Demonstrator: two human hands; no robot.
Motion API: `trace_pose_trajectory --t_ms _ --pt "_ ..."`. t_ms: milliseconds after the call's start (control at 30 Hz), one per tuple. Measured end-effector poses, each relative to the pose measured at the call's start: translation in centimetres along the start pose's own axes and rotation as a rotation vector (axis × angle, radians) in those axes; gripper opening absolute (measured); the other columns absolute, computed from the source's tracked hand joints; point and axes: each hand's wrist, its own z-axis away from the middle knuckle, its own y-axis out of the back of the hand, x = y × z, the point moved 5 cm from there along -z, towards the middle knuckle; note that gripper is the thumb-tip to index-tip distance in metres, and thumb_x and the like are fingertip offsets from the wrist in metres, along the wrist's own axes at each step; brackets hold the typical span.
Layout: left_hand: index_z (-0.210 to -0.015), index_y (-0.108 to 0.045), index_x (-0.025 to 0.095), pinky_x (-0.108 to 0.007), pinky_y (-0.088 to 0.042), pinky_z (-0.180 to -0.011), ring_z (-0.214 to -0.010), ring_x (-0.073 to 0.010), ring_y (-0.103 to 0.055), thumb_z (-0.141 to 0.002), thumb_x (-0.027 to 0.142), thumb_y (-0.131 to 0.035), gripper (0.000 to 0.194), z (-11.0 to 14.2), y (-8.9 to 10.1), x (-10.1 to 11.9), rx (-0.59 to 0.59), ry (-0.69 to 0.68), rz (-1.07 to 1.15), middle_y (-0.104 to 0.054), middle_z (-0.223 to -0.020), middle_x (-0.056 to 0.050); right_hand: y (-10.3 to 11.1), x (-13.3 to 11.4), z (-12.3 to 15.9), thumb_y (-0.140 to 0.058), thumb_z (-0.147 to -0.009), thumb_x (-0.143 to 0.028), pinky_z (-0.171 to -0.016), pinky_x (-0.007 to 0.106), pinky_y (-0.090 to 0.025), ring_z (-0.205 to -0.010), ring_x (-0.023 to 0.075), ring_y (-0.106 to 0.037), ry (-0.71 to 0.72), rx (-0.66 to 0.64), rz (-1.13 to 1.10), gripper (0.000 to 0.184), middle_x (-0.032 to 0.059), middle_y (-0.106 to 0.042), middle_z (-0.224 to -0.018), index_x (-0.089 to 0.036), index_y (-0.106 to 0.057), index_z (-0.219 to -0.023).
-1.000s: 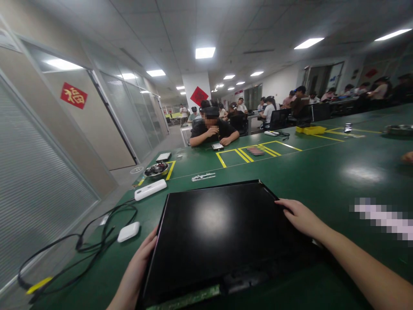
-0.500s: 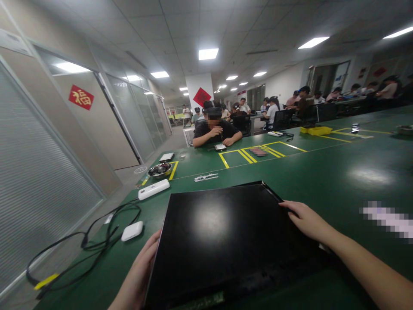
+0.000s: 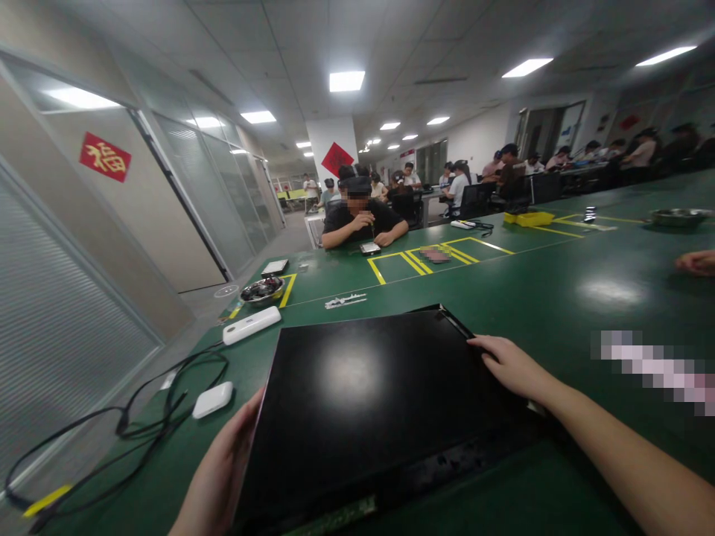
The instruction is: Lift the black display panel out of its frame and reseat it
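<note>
A dark, glossy LCD screen panel (image 3: 346,402) lies tilted in front of me, with a ceiling light mirrored in it. Along its near edge a strip of green circuit board (image 3: 335,515) shows. A thin black frame (image 3: 455,320) sticks out past the panel at the far right corner. My left hand (image 3: 232,447) grips the left edge, its fingertips hidden behind it. At the right side my right hand (image 3: 503,361) is closed on the edge, thumb and fingers by the black frame.
On the green table (image 3: 558,298) at left are a white power strip (image 3: 251,325), a white case (image 3: 213,400), black cables (image 3: 167,402) and a metal bowl (image 3: 262,290) of dark parts. Across sits a person (image 3: 366,223) with a small device. Another person's hand (image 3: 696,263) rests at far right.
The view has turned slightly right, so everything sits further left. Another person's hand has come into view at the right edge. Both my hands keep their hold on the panel.
</note>
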Motion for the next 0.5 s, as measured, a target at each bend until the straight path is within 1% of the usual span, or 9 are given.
trace_pose_trajectory --t_ms 33,100,200,267,367,433,500 --pt "-0.133 -0.066 0.022 -0.043 -0.045 -0.110 -0.130 -0.0341 -0.058 -0.080 0.034 -0.070 0.055 -0.1 0.2 -0.1 -0.012 -0.009 -0.014 -0.073 -0.128 -0.007 0.0 -0.1 0.0 -0.045 -0.085 -0.021 -0.115 0.043 -0.037 -0.128 0.0257 -0.057 -0.005 -0.003 0.004 0.048 0.0114 -0.065 -0.135 -0.018 -0.070 -0.126" --pt "-0.135 -0.064 0.024 -0.044 -0.039 -0.115 -0.138 -0.0364 -0.049 -0.070 0.035 -0.079 0.068 -0.2 0.5 -0.1 -0.026 -0.062 -0.061 -0.070 -0.133 -0.006 0.1 -0.1 0.0 -0.046 -0.085 -0.021 -0.115 0.042 -0.037 -0.128 0.0253 -0.057 -0.019 -0.002 0.004 0.047 0.0106 -0.066 -0.134 -0.019 -0.070 -0.126" --pt "-0.135 -0.063 0.027 -0.045 -0.037 -0.116 -0.142 -0.0398 -0.041 -0.057 0.034 -0.086 0.082 0.2 0.3 0.2 -0.045 -0.112 -0.101 -0.068 -0.136 -0.005 0.3 -0.4 0.1 -0.046 -0.085 -0.020 -0.114 0.042 -0.037 -0.128 0.0245 -0.057 -0.025 0.001 -0.004 0.046 0.0088 -0.067 -0.133 -0.021 -0.071 -0.124" --pt "-0.137 -0.062 0.028 -0.048 -0.039 -0.114 -0.140 -0.0418 -0.043 -0.055 0.035 -0.086 0.086 0.7 -0.2 0.3 -0.071 -0.104 -0.086 -0.069 -0.135 -0.005 0.3 -0.6 0.2 -0.045 -0.086 -0.021 -0.114 0.042 -0.037 -0.127 0.0246 -0.057 -0.024 0.001 -0.008 0.046 0.0089 -0.067 -0.132 -0.020 -0.070 -0.125" --pt "-0.140 -0.059 0.030 -0.049 -0.042 -0.113 -0.138 -0.0423 -0.046 -0.056 0.032 -0.086 0.089 1.5 -0.8 0.5 -0.072 -0.079 -0.069 -0.070 -0.133 -0.004 0.6 -0.7 0.3 -0.043 -0.088 -0.024 -0.112 0.041 -0.039 -0.126 0.0243 -0.058 -0.063 0.032 -0.044 0.049 0.0094 -0.067 -0.132 -0.019 -0.066 -0.131" --pt "-0.140 -0.060 0.030 -0.049 -0.041 -0.114 -0.140 -0.0414 -0.043 -0.056 0.030 -0.084 0.087 1.8 -1.1 0.6 -0.065 -0.084 -0.060 -0.070 -0.133 -0.003 0.8 -0.5 0.3 -0.043 -0.090 -0.027 -0.111 0.040 -0.041 -0.125 0.0244 -0.059 -0.104 0.049 -0.095 0.049 0.0093 -0.067 -0.132 -0.020 -0.064 -0.133" --pt "-0.138 -0.061 0.030 -0.046 -0.038 -0.116 -0.144 -0.0399 -0.039 -0.056 0.029 -0.084 0.085 2.0 -1.3 0.8 -0.077 -0.131 -0.055 -0.068 -0.136 -0.002 0.9 -0.5 0.2 -0.042 -0.091 -0.032 -0.108 0.040 -0.044 -0.123 0.0250 -0.061 -0.125 0.045 -0.162 0.048 0.0088 -0.068 -0.131 -0.021 -0.065 -0.131"
